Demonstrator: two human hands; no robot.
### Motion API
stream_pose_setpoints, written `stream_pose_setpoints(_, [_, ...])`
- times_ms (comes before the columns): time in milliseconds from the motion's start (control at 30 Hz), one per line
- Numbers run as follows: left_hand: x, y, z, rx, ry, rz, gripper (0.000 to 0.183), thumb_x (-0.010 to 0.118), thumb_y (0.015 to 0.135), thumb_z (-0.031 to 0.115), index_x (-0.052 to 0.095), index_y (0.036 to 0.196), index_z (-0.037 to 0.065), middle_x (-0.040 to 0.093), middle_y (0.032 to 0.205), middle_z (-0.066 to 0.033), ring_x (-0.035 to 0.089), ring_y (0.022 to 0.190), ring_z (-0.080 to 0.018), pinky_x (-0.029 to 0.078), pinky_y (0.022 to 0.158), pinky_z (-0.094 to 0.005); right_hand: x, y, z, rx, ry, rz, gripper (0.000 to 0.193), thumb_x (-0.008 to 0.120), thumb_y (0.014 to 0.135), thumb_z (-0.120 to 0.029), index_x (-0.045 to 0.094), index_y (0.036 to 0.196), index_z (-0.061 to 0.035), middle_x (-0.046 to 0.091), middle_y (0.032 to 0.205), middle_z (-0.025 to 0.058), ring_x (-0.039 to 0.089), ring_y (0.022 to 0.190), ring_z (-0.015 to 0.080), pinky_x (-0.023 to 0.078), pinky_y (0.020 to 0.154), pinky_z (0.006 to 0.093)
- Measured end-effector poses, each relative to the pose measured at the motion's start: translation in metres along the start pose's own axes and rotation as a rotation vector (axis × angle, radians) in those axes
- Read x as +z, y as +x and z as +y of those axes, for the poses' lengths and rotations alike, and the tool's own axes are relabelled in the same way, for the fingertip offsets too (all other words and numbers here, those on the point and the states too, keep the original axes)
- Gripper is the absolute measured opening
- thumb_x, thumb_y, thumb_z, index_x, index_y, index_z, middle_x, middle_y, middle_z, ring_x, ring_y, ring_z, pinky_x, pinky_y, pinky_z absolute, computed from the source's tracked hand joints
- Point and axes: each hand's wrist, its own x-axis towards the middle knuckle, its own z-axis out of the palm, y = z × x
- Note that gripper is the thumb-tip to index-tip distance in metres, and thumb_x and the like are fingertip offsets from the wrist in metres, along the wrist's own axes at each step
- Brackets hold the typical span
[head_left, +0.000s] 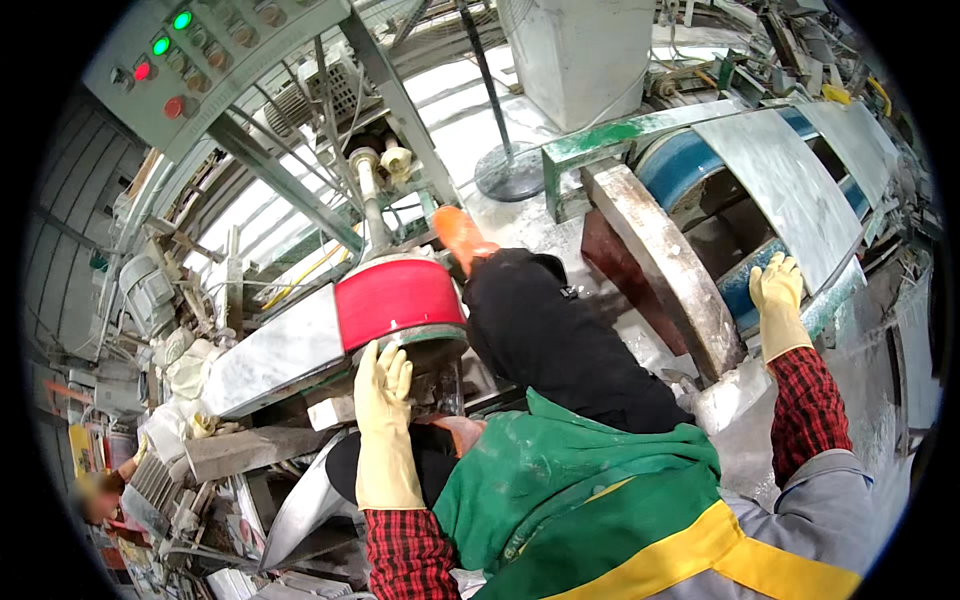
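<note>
My left hand (382, 415), in a cream rubber glove, is raised with its fingers loosely apart and nothing in them. It is nearest to the rounded red belt end (400, 300) of a machine; whether the fingertips touch its lower rim I cannot tell. A flat grey slab-like cover (285, 350) runs left from the red belt. On the right, my gloved right hand (778, 295) has its fingers slightly bent and apart, holding nothing visible. It is beside a grey sheet (785, 180) lying over blue belts (680, 165); contact is unclear.
A control panel (215, 65) with lit green and red lamps stands at upper left. A thick stained beam (660, 265) leans between me and the blue belts. A round-based black stand (508, 172) is ahead. Piled stone pieces (250, 452) and another person (100, 500) are at left.
</note>
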Motion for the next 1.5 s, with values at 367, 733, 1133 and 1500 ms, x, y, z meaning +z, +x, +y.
stream_pose_setpoints(367, [0.004, -0.006, 0.002, 0.021, -0.014, 0.112, 0.051, 0.062, 0.100, 0.035, 0.052, 0.143, 0.012, 0.057, 0.136, -0.0121, 0.060, 0.115, -0.0225, 0.053, 0.095, -0.0307, -0.042, 0.005, 0.027, -0.047, 0.265, -0.022, 0.058, 0.059, 0.090, -0.036, 0.051, 0.139, -0.0056, 0.056, 0.138, 0.0216, 0.058, 0.122, 0.0366, 0.049, 0.097, 0.0484])
stream_pose_setpoints(733, [0.006, 0.005, -0.005, 0.067, -0.070, 0.213, 0.038, 0.063, 0.100, 0.030, 0.060, 0.134, 0.014, 0.066, 0.107, -0.0009, 0.065, 0.095, -0.0138, 0.060, 0.077, -0.0240, 0.034, 0.100, 0.039, -0.157, 0.375, 0.388, 0.072, 0.072, 0.084, -0.039, 0.048, 0.141, -0.0030, 0.049, 0.142, 0.0205, 0.045, 0.133, 0.0384, 0.035, 0.113, 0.0432])
stream_pose_setpoints(1133, [0.003, 0.017, -0.007, 0.068, -0.100, 0.286, 0.034, 0.066, 0.097, 0.035, 0.063, 0.124, 0.014, 0.067, 0.098, 0.0024, 0.067, 0.082, -0.0114, 0.061, 0.067, -0.0223, 0.026, 0.089, 0.023, -0.109, 0.364, 0.609, 0.055, 0.070, 0.079, -0.032, 0.056, 0.126, -0.0058, 0.058, 0.127, 0.0155, 0.052, 0.120, 0.0353, 0.042, 0.103, 0.0432])
stream_pose_setpoints(1500, [0.001, -0.027, -0.004, 0.025, -0.263, 0.047, 0.032, 0.059, 0.102, 0.029, 0.062, 0.128, 0.011, 0.069, 0.112, -0.0035, 0.068, 0.096, -0.0168, 0.062, 0.080, -0.0319, 0.026, 0.086, 0.020, -0.057, 0.358, 0.568, 0.055, 0.066, 0.079, -0.033, 0.056, 0.127, -0.0080, 0.057, 0.125, 0.0128, 0.052, 0.119, 0.0314, 0.041, 0.103, 0.0423])
